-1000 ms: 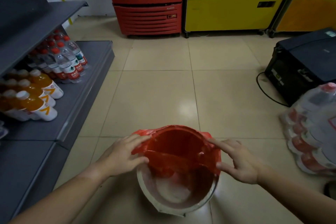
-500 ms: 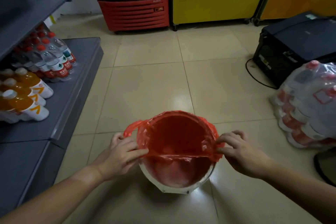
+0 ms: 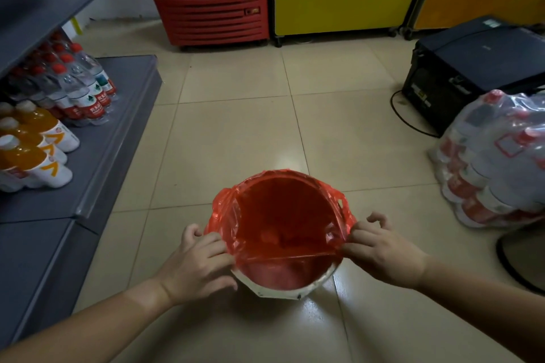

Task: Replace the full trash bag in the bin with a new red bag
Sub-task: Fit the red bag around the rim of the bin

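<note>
A round white bin [image 3: 295,290] stands on the tiled floor right in front of me. A thin red bag [image 3: 280,215] lines it, its rim folded over the far and side edges of the bin. The bag's near edge stretches straight across the opening, leaving the bin's white near rim bare. My left hand [image 3: 197,262] pinches the bag's edge at the bin's left side. My right hand [image 3: 380,247] pinches the edge at the right side. No full trash bag is in view.
A grey shelf [image 3: 97,144] with water and orange drink bottles runs along the left. A shrink-wrapped pack of bottles [image 3: 498,159] lies at the right, behind it a black box [image 3: 472,68] with a cable. Red [image 3: 212,9] and yellow coolers [image 3: 342,0] stand at the back.
The bag's rim has been pulled further over the bin, now covering its far and side edges. Both hands have slid toward me along the rim, and my view has tilted.
</note>
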`<state>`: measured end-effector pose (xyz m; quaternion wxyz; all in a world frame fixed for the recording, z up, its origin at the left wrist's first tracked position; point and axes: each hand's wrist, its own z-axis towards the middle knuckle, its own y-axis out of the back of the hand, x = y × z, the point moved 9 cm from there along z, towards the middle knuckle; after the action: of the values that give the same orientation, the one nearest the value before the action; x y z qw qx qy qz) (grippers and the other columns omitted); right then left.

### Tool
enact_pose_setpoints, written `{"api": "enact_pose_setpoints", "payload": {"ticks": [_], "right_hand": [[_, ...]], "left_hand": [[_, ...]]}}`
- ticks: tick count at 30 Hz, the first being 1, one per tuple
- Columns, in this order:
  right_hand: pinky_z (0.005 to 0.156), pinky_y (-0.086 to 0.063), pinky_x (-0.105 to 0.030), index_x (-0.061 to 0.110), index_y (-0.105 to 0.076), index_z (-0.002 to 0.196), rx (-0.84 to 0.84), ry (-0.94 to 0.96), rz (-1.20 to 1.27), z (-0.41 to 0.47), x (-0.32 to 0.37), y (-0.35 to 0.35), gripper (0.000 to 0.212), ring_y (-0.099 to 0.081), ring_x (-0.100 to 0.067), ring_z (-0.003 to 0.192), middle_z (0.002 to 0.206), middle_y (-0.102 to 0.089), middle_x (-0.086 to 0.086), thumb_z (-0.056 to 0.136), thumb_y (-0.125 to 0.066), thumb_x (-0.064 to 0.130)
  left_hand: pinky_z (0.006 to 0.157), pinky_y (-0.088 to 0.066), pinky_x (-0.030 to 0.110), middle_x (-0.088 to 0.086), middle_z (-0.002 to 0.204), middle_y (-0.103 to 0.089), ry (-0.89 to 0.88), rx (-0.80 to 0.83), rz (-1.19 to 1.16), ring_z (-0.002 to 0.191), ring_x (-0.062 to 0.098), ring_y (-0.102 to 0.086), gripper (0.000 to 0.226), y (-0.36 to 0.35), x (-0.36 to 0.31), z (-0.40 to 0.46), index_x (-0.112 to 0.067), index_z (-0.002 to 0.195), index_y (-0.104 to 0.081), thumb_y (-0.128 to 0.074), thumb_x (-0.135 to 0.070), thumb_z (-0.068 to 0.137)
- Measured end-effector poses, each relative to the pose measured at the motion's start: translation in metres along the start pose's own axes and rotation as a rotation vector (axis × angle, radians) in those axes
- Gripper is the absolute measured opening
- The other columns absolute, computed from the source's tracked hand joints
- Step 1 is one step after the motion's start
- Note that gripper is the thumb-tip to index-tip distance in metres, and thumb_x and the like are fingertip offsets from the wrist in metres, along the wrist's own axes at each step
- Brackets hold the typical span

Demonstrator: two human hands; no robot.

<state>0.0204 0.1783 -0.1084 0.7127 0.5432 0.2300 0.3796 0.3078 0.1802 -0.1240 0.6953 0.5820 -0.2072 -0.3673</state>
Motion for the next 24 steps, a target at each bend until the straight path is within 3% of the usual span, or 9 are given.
{"api": "enact_pose_setpoints", "payload": {"ticks": [5,10,15,19,24], "right_hand": [[0.089,-0.038,-0.042,0.021,-0.070,0.102,-0.007,-0.014,0.060,-0.005,0.002,-0.010,0.022,-0.060,-0.018,0.095,0.104,-0.064,0.000,0.090,-0.066,0.038],[0.076,-0.047,-0.040,0.013,-0.075,0.084,-0.235,-0.069,0.136,0.009,-0.008,0.002,0.025,-0.060,-0.017,0.085,0.090,-0.070,-0.002,0.095,-0.057,0.027],[0.092,-0.052,-0.045,0.004,-0.076,0.093,-0.255,0.011,0.105,0.018,-0.002,0.000,0.026,-0.069,-0.028,0.087,0.094,-0.072,-0.012,0.095,-0.056,0.019],[0.101,-0.046,-0.048,0.008,-0.076,0.101,-0.230,0.052,0.118,0.011,0.006,-0.006,0.022,-0.065,-0.026,0.088,0.093,-0.069,-0.011,0.095,-0.057,0.018],[0.092,-0.042,-0.043,0.015,-0.072,0.090,-0.138,0.130,0.103,0.001,0.015,-0.018,0.019,-0.062,-0.024,0.085,0.091,-0.066,-0.004,0.094,-0.054,0.015]], "left_hand": [[0.081,-0.030,0.039,-0.016,0.086,-0.063,0.023,-0.062,-0.049,0.091,0.009,-0.052,0.026,0.002,0.000,0.003,-0.032,0.085,-0.066,-0.071,-0.057,0.081],[0.077,-0.024,0.030,-0.019,0.072,-0.060,0.265,-0.160,-0.138,0.079,0.004,-0.053,0.021,0.005,0.026,0.007,-0.030,0.067,-0.065,-0.074,-0.047,0.076],[0.074,-0.028,0.033,-0.015,0.065,-0.060,0.293,-0.197,-0.117,0.067,0.013,-0.057,0.017,0.007,0.035,0.013,-0.024,0.063,-0.064,-0.066,-0.033,0.078],[0.073,-0.029,0.034,-0.014,0.071,-0.061,0.148,-0.172,-0.106,0.073,0.010,-0.055,0.013,0.009,0.032,0.010,-0.026,0.072,-0.072,-0.071,-0.035,0.082],[0.077,-0.029,0.036,-0.006,0.077,-0.055,-0.101,-0.167,-0.107,0.078,0.014,-0.050,0.008,0.007,0.012,-0.005,-0.026,0.085,-0.069,-0.074,-0.031,0.086]]}}
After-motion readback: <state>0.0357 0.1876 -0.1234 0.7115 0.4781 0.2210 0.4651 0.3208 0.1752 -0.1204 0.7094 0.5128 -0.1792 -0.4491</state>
